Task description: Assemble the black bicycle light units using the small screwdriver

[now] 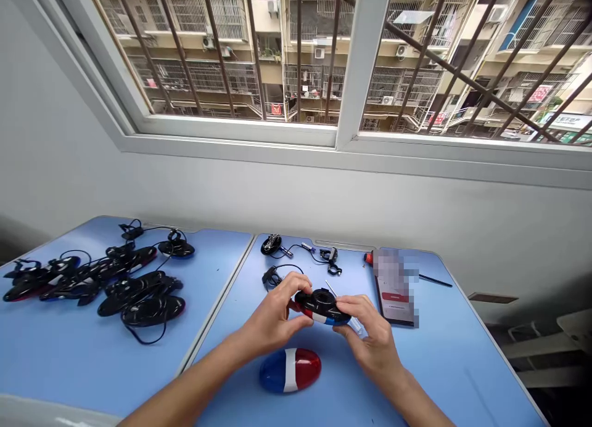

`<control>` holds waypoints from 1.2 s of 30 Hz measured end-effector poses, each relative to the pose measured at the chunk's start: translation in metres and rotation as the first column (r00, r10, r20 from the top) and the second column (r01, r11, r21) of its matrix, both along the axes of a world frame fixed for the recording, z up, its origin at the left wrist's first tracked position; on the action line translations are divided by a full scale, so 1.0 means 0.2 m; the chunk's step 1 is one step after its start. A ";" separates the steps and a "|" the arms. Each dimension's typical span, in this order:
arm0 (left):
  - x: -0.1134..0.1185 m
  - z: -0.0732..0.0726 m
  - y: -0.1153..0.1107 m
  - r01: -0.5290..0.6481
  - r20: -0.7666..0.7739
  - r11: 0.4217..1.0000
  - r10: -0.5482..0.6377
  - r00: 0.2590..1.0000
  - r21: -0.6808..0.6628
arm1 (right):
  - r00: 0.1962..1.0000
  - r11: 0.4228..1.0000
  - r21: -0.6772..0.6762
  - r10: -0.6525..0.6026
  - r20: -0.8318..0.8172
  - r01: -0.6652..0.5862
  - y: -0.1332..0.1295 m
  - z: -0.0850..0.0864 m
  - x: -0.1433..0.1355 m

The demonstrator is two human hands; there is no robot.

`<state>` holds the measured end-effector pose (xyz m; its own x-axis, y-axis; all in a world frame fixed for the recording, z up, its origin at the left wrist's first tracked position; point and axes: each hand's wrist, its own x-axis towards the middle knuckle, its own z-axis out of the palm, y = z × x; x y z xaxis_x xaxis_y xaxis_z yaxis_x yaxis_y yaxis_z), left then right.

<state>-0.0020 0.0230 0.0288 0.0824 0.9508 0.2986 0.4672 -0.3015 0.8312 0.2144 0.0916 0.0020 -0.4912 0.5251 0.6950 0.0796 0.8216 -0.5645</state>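
A black oval unit [324, 299] with red, white and blue along its lower side is held above the blue work table [444, 359], between its left edge and its right edge. One end is clamped between the thumb and fingers of the left hand [283, 313]; the other end is gripped likewise by the right hand [372, 334]. Just below, a blue, white and red oval cover [290, 371] is laid on the table, nearer the left edge. By the far left corner, a black disc-shaped part [271, 244] is noted. A phone [394, 291], partly blurred, and a thin black strip [435, 281] are placed towards the far right corner. On the adjoining table [50, 365], corded black units [152, 310] are heaped towards the far edge.
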 end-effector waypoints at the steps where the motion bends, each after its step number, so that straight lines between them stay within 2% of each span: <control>1: -0.01 0.00 0.00 -0.011 -0.084 0.999 0.015 0.996 0.042 | 1.000 0.999 0.052 0.003 0.005 -0.004 0.00 0.00 0.00; 4: -0.04 0.02 -0.02 -0.061 -0.373 0.982 0.126 0.919 0.181 | 0.999 0.986 0.163 0.010 0.042 -0.017 0.02 -0.01 0.01; 6: -0.06 0.04 -0.03 -0.086 -0.479 0.947 0.233 0.846 0.309 | 0.998 0.980 0.199 0.015 0.067 -0.028 0.03 -0.02 0.01; 9: -0.09 0.09 -0.04 -0.070 -0.476 0.846 0.364 0.801 0.529 | 0.994 0.977 0.208 0.032 0.102 -0.053 0.04 -0.02 0.00; 11: -0.11 0.12 -0.03 -0.024 -0.470 0.814 0.359 0.807 0.581 | 0.989 0.976 0.201 0.056 0.134 -0.082 0.04 -0.02 -0.01; 13: -0.11 0.13 -0.03 0.042 -0.512 0.875 0.242 0.824 0.482 | 0.983 0.974 0.190 0.089 0.163 -0.120 0.03 -0.03 -0.02; 16: -0.07 0.09 -0.01 0.113 -0.531 0.980 -0.008 0.847 0.165 | 0.971 0.971 0.172 0.131 0.201 -0.166 0.03 -0.04 -0.03; 18: -0.05 0.06 -0.01 0.118 -0.507 0.993 -0.108 0.855 -0.014 | 0.965 0.971 0.164 0.138 0.221 -0.176 0.03 -0.05 -0.04; 21: -0.06 0.04 0.00 0.099 -0.431 0.980 -0.165 0.887 -0.172 | 0.965 0.974 0.149 0.137 0.222 -0.173 0.04 -0.06 -0.03; 23: -0.11 0.06 0.00 0.129 -0.293 0.962 -0.198 0.935 -0.241 | 0.972 0.974 0.150 0.136 0.194 -0.167 0.04 -0.06 -0.03; 25: -0.18 0.09 0.02 0.192 -0.046 0.930 -0.217 0.975 -0.312 | 0.979 0.972 0.169 0.137 0.149 -0.162 0.05 -0.05 -0.02; 27: -0.24 0.12 0.04 0.233 0.225 0.895 -0.155 0.962 -0.380 | 0.984 0.966 0.202 0.143 0.104 -0.162 0.04 -0.04 -0.02; 29: -0.27 0.12 0.06 0.239 0.373 0.867 -0.067 0.925 -0.438 | 0.984 0.957 0.232 0.160 0.079 -0.174 0.04 -0.03 -0.02; 31: -0.27 0.11 0.07 0.266 0.373 0.834 -0.080 0.925 -0.483 | 0.980 0.947 0.252 0.181 0.085 -0.197 0.03 -0.02 -0.02; 34: -0.21 0.10 0.05 0.338 0.232 0.789 -0.252 0.939 -0.512 | 0.972 0.940 0.259 0.190 0.139 -0.221 0.02 -0.03 -0.03; 36: -0.16 0.09 0.03 0.292 0.034 0.836 -0.313 0.949 -0.465 | 0.968 0.944 0.249 0.175 0.182 -0.217 0.01 -0.04 -0.04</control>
